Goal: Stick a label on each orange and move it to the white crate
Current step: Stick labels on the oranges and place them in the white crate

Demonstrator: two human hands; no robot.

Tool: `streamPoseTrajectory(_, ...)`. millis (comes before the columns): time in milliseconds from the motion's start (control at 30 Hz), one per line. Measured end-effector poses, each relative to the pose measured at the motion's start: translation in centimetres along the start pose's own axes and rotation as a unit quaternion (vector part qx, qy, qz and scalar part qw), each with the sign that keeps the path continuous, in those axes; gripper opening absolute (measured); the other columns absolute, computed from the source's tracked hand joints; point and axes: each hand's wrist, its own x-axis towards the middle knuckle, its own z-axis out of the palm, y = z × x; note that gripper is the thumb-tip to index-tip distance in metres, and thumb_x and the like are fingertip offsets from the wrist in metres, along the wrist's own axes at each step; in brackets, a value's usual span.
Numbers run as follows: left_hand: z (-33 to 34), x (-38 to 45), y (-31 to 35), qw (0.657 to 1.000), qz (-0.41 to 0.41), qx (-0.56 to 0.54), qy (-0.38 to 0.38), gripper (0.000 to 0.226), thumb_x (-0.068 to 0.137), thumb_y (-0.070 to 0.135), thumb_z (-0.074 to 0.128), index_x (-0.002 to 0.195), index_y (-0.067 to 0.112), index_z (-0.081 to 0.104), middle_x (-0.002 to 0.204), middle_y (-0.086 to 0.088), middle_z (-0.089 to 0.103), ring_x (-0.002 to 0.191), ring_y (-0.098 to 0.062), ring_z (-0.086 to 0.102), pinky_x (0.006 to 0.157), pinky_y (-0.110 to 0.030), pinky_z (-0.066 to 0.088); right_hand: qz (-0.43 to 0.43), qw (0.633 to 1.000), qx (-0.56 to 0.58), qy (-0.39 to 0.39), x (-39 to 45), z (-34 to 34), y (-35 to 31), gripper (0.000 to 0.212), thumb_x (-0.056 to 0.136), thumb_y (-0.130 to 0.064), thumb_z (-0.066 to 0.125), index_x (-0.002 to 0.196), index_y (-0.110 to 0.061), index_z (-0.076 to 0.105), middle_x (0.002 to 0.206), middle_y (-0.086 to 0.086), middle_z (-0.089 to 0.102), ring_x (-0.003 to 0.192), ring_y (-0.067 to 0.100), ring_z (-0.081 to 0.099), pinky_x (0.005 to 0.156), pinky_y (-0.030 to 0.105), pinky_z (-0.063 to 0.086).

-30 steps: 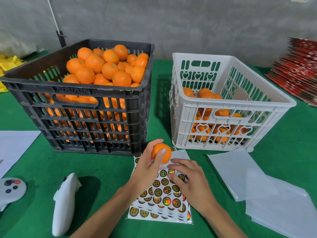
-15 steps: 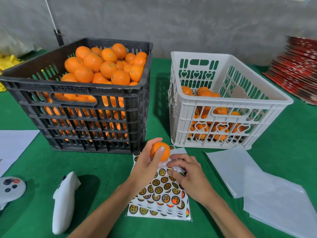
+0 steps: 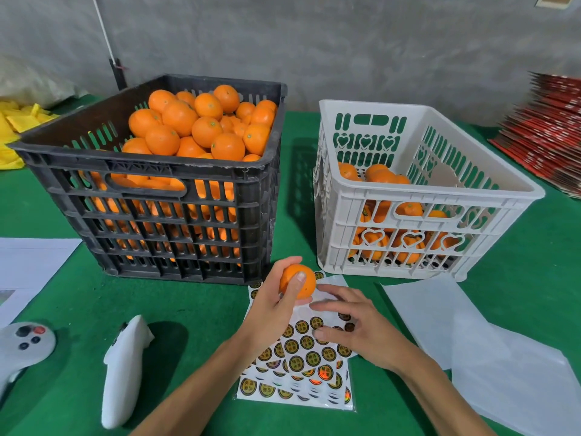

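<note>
Gripping a round orange, the left hand waits; right hand, fingers loosely spread over the round-label sheet, should probably peel one cleanly, press flat

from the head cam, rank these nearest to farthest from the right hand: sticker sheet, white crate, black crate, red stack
1. The sticker sheet, directly under the right hand.
2. The white crate, just beyond the hand and a little to the right.
3. The black crate, beyond and to the left.
4. The red stack, at the far right edge of the table.
</note>
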Motion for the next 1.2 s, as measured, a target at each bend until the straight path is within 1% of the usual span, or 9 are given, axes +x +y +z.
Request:
streamPoseTrajectory(200, 0.0, 0.0, -0.1, 1.0, 0.006, 0.008, -0.001, 0.04, 0.1, 0.065, 0.049, 0.137, 0.051, 0.049, 0.127, 0.015, 0.063, 0.112, -0.02, 0.072, 0.102, -0.045, 0.056, -0.025, 0.997, -0.02, 0.066, 0.5, 0.8, 0.2, 0.033, 0.082, -0.051, 0.077, 0.114, -0.043, 0.075, 0.135, -0.031, 0.056, 0.132, 0.003, 0.043, 0.116, 0.046, 0.031)
streamPoseTrajectory(433, 0.0, -0.2, 0.2, 1.0, 0.015, 0.023, 0.003, 0.038, 0.103, 0.057, 0.048, 0.14, 0.044, 0.049, 0.131, 0.015, 0.059, 0.12, -0.011, 0.063, 0.104, -0.043, 0.054, -0.022, 0.996, 0.041, 0.075, 1.3, 1.4, 0.1, 0.014, 0.087, -0.028, 0.08, 0.099, -0.03, 0.074, 0.125, -0.022, 0.062, 0.127, 0.008, 0.05, 0.115, 0.046, 0.033)
streamPoseTrajectory(500, -0.1, -0.3, 0.3, 1.0, 0.014, 0.023, 0.002, 0.037, 0.105, 0.055, 0.048, 0.14, 0.043, 0.05, 0.131, 0.015, 0.059, 0.119, -0.009, 0.063, 0.104, -0.039, 0.054, -0.017, 0.996, 0.056, 0.065, 1.5, 1.3, 0.0, 0.013, 0.087, -0.026, 0.081, 0.097, -0.03, 0.073, 0.125, -0.021, 0.062, 0.127, 0.007, 0.049, 0.115, 0.045, 0.033)
streamPoseTrajectory(600, -0.1, -0.3, 0.4, 0.999, 0.019, 0.032, 0.003, 0.034, 0.106, 0.05, 0.048, 0.139, 0.042, 0.05, 0.129, 0.018, 0.059, 0.118, -0.005, 0.062, 0.1, -0.025, 0.051, -0.02, 0.997, 0.055, 0.056, 1.6, 1.3, 0.0, 0.013, 0.087, -0.023, 0.08, 0.095, -0.029, 0.072, 0.124, -0.02, 0.061, 0.127, 0.006, 0.049, 0.116, 0.043, 0.032)
streamPoseTrajectory(733, -0.1, -0.3, 0.5, 0.999, 0.02, 0.025, 0.004, 0.033, 0.106, 0.049, 0.047, 0.138, 0.041, 0.051, 0.119, 0.026, 0.06, 0.114, -0.004, 0.063, 0.093, -0.014, 0.048, -0.045, 0.997, 0.008, 0.065, 1.3, 1.3, -0.2, 0.013, 0.089, -0.028, 0.077, 0.098, -0.032, 0.068, 0.126, -0.022, 0.059, 0.128, 0.008, 0.048, 0.115, 0.041, 0.031)
streamPoseTrajectory(833, -0.2, -0.3, 0.6, 1.0, 0.015, 0.015, 0.005, 0.035, 0.106, 0.051, 0.047, 0.138, 0.041, 0.051, 0.12, 0.022, 0.061, 0.115, -0.007, 0.063, 0.095, -0.018, 0.051, -0.098, 0.987, -0.088, 0.087, 1.1, 2.1, -0.8, 0.026, 0.089, -0.042, 0.074, 0.113, -0.035, 0.07, 0.127, -0.025, 0.057, 0.125, 0.006, 0.048, 0.111, 0.034, 0.031)
streamPoseTrajectory(900, -0.2, -0.3, 0.7, 1.0, 0.013, 0.009, 0.007, 0.035, 0.106, 0.051, 0.047, 0.139, 0.04, 0.051, 0.122, 0.016, 0.062, 0.115, -0.01, 0.064, 0.096, -0.022, 0.052, -0.106, 0.982, -0.122, 0.093, 1.3, 2.5, -1.1, 0.03, 0.088, -0.043, 0.076, 0.117, -0.035, 0.073, 0.128, -0.024, 0.056, 0.124, 0.005, 0.047, 0.11, 0.034, 0.033)
streamPoseTrajectory(1100, -0.1, -0.2, 0.9, 0.999, 0.01, -0.035, 0.02, 0.03, 0.107, 0.044, 0.048, 0.135, 0.038, 0.055, 0.124, 0.012, 0.063, 0.113, -0.013, 0.069, 0.085, -0.017, 0.056, -0.104, 0.986, -0.104, 0.083, 0.9, 2.8, -1.0, 0.021, 0.092, -0.043, 0.07, 0.113, -0.042, 0.072, 0.137, -0.026, 0.05, 0.125, 0.01, 0.048, 0.108, 0.035, 0.038)
streamPoseTrajectory(1200, 0.0, -0.1, 0.7, 0.997, -0.003, -0.073, 0.018, 0.032, 0.107, 0.044, 0.048, 0.136, 0.035, 0.056, 0.13, 0.003, 0.06, 0.108, -0.023, 0.074, 0.085, -0.028, 0.061, -0.122, 0.983, -0.101, 0.097, 0.6, 3.0, -1.1, 0.018, 0.093, -0.037, 0.072, 0.11, -0.038, 0.074, 0.138, -0.023, 0.052, 0.127, 0.009, 0.05, 0.108, 0.036, 0.039)
